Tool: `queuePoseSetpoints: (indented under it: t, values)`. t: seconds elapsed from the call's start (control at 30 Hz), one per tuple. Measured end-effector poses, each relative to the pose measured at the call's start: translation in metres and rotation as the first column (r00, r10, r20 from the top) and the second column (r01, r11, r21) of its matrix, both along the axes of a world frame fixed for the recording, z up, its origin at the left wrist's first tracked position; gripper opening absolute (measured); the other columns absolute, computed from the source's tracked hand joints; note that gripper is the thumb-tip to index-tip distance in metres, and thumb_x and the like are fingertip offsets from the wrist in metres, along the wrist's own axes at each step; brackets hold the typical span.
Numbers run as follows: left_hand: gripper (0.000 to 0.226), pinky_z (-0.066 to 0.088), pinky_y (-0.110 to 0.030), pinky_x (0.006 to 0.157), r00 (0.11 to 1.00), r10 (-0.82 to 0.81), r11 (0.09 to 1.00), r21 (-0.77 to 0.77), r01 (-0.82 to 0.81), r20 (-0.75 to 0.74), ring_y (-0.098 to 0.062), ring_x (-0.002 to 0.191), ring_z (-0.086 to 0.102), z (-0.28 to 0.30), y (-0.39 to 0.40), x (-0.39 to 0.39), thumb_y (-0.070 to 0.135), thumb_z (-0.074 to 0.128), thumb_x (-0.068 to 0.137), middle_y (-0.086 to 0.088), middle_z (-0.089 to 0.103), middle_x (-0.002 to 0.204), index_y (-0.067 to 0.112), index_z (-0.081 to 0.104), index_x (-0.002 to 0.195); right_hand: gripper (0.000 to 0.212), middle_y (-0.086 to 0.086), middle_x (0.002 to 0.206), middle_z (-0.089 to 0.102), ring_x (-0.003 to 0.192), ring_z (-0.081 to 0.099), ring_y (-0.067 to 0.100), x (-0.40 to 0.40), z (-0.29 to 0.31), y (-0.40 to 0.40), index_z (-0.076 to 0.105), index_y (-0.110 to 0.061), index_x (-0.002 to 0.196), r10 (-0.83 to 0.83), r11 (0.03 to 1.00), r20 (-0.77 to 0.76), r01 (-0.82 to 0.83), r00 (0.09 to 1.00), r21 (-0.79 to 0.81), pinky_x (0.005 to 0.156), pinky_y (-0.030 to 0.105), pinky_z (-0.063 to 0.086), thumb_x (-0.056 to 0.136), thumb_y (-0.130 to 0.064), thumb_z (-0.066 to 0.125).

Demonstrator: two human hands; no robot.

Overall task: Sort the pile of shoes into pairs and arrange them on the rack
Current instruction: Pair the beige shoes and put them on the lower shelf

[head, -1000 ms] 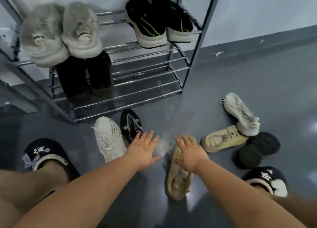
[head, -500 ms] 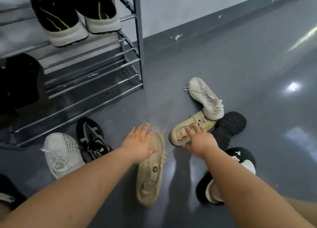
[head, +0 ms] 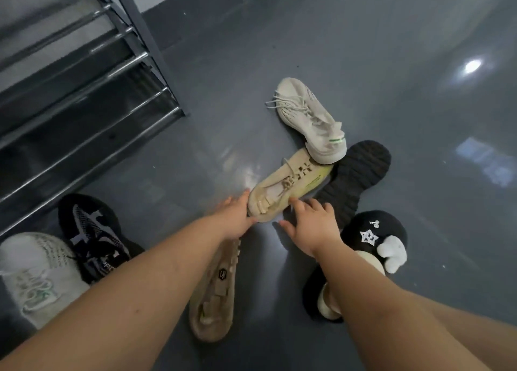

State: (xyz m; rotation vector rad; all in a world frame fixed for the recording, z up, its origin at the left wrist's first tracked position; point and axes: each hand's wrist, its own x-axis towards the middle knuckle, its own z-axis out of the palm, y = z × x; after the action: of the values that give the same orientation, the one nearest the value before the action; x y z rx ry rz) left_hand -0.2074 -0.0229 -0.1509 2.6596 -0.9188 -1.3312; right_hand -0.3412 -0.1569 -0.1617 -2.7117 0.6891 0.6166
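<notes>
Landmark: beige lace-up sneaker (head: 288,187), upright on the grey floor (head: 363,63), toe toward the camera.
Left hand (head: 233,218): fingers straight, spread against the near left edge of that sneaker's toe; touching, not yet gripping.
Right hand (head: 313,225): fingers loosely spread, tips at the sneaker's right flank; nothing held; contact hard to tell.
Likely mate: beige shoe (head: 214,300) just nearer than the landmark, partly under the left forearm.
Beyond the landmark: white knit sneaker (head: 309,119), its heel resting on the beige one.
Right of the landmark: black shoe (head: 354,179), sole up, touching it.
Far left of the landmark: black patterned sneaker (head: 93,236) and white sneaker (head: 33,275), side by side, mismatched.
Shoe rack (head: 84,91): up and left of the landmark; visible rails bare, upper tiers out of view.
Worn: black slipper (head: 372,236) on the person's foot, not part of the pile.
Progress: judged partway; six loose shoes on the floor, apparently three pairs left to match and shelve.
Step in hand: probably gathering the beige pair.
</notes>
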Motion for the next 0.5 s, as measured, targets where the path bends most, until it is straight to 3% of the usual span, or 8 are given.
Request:
queuePoseSetpoints:
  t: [0.17, 0.27, 0.33, 0.4, 0.43, 0.5]
  values:
    - [0.058, 0.031, -0.037, 0.106, 0.950, 0.312, 0.945, -0.097, -0.313, -0.026, -0.031, 0.128, 0.040, -0.004, -0.017, -0.010, 0.042, 0.054, 0.087, -0.012, 0.042, 0.139, 0.023, 0.036, 0.138, 0.056, 0.002, 0.134, 0.055, 0.133, 0.039, 0.020, 0.002, -0.006, 0.012, 0.043, -0.018, 0.136, -0.267, 0.961, 0.147, 0.251, 0.952, 0.118, 0.108, 0.040, 0.017, 0.094, -0.054, 0.032]
    - [0.054, 0.032, -0.035, 0.105, 0.838, 0.533, 0.810, -0.213, -0.546, -0.121, -0.027, 0.126, 0.041, -0.002, -0.018, -0.016, 0.039, 0.056, 0.088, -0.011, 0.040, 0.137, 0.019, 0.039, 0.136, 0.053, 0.002, 0.133, 0.055, 0.129, 0.044, 0.020, 0.003, -0.004, 0.020, 0.044, -0.016, 0.135, -0.397, 0.911, 0.230, 0.353, 0.888, 0.213, 0.113, 0.037, 0.015, 0.096, -0.050, 0.033]
    - [0.049, 0.036, -0.026, 0.093, 0.746, 0.634, 0.690, -0.288, -0.665, -0.202, -0.021, 0.114, 0.047, 0.003, -0.013, -0.019, 0.036, 0.056, 0.089, -0.007, 0.046, 0.131, 0.018, 0.039, 0.132, 0.054, 0.006, 0.131, 0.058, 0.124, 0.049, 0.024, 0.003, 0.003, 0.031, 0.041, -0.015, 0.138, -0.458, 0.876, 0.266, 0.379, 0.848, 0.298, 0.111, 0.038, 0.026, 0.096, -0.048, 0.036]
    - [0.044, 0.036, -0.020, 0.078, 0.667, 0.692, 0.589, -0.318, -0.743, -0.276, -0.016, 0.096, 0.049, 0.012, -0.006, -0.021, 0.034, 0.056, 0.090, -0.002, 0.052, 0.117, 0.019, 0.040, 0.127, 0.057, 0.008, 0.127, 0.060, 0.117, 0.055, 0.027, 0.004, 0.012, 0.047, 0.037, -0.020, 0.142, -0.576, 0.789, 0.260, 0.442, 0.775, 0.428, 0.099, 0.038, 0.041, 0.094, -0.050, 0.038]
    - [0.041, 0.040, -0.022, 0.077, 0.630, 0.714, 0.545, -0.322, -0.774, -0.305, -0.017, 0.093, 0.052, 0.016, 0.000, -0.021, 0.034, 0.058, 0.089, -0.003, 0.054, 0.112, 0.020, 0.042, 0.125, 0.057, 0.008, 0.128, 0.060, 0.117, 0.056, 0.027, 0.007, 0.017, 0.056, 0.035, -0.023, 0.142, -0.654, 0.716, 0.240, 0.485, 0.718, 0.502, 0.093, 0.036, 0.044, 0.093, -0.052, 0.039]
    - [0.038, 0.051, -0.033, 0.081, 0.512, 0.752, 0.419, -0.299, -0.857, -0.415, -0.022, 0.092, 0.058, 0.024, 0.013, -0.022, 0.029, 0.061, 0.088, -0.007, 0.055, 0.110, 0.021, 0.043, 0.120, 0.061, 0.005, 0.137, 0.054, 0.121, 0.054, 0.022, 0.016, 0.028, 0.078, 0.032, -0.025, 0.142, -0.824, 0.497, 0.168, 0.548, 0.541, 0.673, 0.092, 0.031, 0.045, 0.090, -0.053, 0.046]
